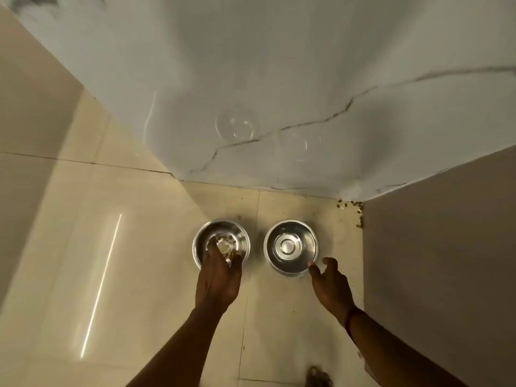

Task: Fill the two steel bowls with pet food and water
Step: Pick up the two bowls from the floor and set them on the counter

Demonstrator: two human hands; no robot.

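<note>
Two steel bowls stand side by side on the tiled floor near the wall. The left steel bowl (240,236) holds a few brown kibble pieces around its centre. My left hand (217,280) reaches over its near rim, fingers inside the bowl and thumb at the edge, gripping the rim. The right steel bowl (290,245) is shiny inside, with no food showing in it. My right hand (331,286) sits at its near right edge with fingers spread, one fingertip touching the rim and nothing held.
A white marble wall (279,79) rises right behind the bowls. A brown panel (446,261) closes off the right side. Scattered kibble (360,216) lies in the corner. A foot (318,377) shows at the bottom edge. Beige floor tiles (111,247) stretch left.
</note>
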